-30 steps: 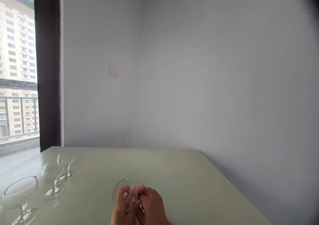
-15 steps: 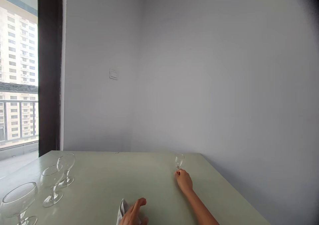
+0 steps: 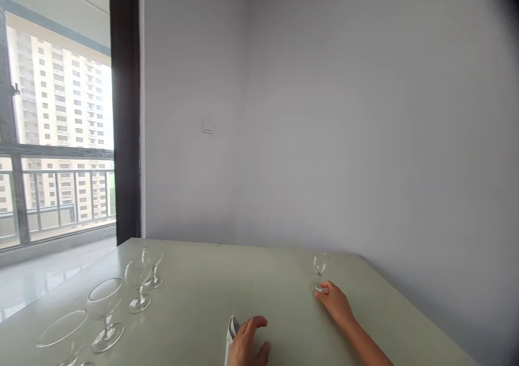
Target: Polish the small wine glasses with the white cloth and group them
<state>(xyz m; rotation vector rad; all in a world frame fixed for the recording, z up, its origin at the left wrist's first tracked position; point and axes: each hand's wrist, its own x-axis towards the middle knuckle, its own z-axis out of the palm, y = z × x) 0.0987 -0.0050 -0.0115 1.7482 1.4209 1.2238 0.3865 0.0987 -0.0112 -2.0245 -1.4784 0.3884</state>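
Observation:
My right hand is at the base of a small stemmed glass, which stands upright near the far right of the table. Its thumb and forefinger close around the foot. Low in the middle, my left hand rests against a folded pale grey cloth. The thumb and forefinger of that hand are apart, with nothing between them; its other fingers are largely hidden. On the left, several larger stemmed glasses stand upright in a row, among them a near one and a farther one.
All of this is on a pale green table, its far edge close to a grey wall. A light switch is on the wall. Left of a dark frame, windows look out on a tall building.
The view has turned left, so everything sits farther right and another large glass shows. My right hand's fingers have slipped from the small glass's stem down to its foot. My left hand looks unchanged.

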